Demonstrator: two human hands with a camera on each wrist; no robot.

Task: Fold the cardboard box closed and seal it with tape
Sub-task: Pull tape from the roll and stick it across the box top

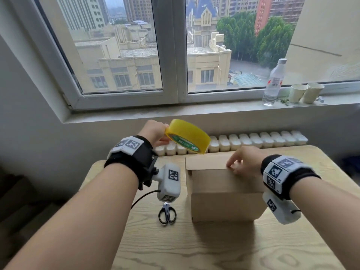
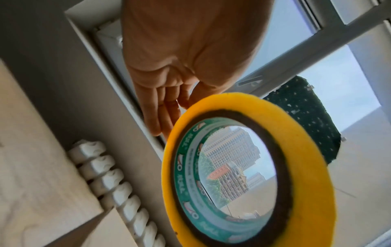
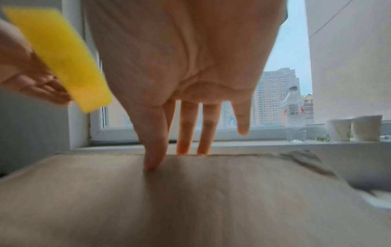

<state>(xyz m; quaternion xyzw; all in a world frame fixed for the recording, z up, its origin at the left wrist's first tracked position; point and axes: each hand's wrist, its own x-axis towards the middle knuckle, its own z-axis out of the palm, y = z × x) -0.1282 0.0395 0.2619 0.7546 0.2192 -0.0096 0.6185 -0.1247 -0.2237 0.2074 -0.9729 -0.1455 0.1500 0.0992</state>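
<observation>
Head view, box: cardboard box (image 1: 224, 193) standing on the wooden table (image 1: 194, 246), flaps folded down, far flap edge overlapping the near one.
Head view, right hand: right hand (image 1: 243, 159) resting on the box top, straight fingers spread, tips pressing the flap seam.
Head view, left hand: left hand (image 1: 153, 131) raised above the far left corner of the box, pinching the yellow tape roll (image 1: 188, 136) by its rim, clear of the cardboard.
Head view, open room: bare tabletop left of and in front of the box; scissors (image 1: 167, 213) lying just left of the box.
Head view, room: radiator (image 1: 253, 141) behind the table's far edge; window sill (image 1: 175, 112) carrying a water bottle (image 1: 273, 82) and two paper cups (image 1: 305, 92).
Left wrist view: fingers (image 2: 162, 107) together behind the roll's rim, thumb hidden; window frame close behind.
Right wrist view: thumb and two fingers (image 3: 186, 127) down on the flap, little finger lifted; blurred.
</observation>
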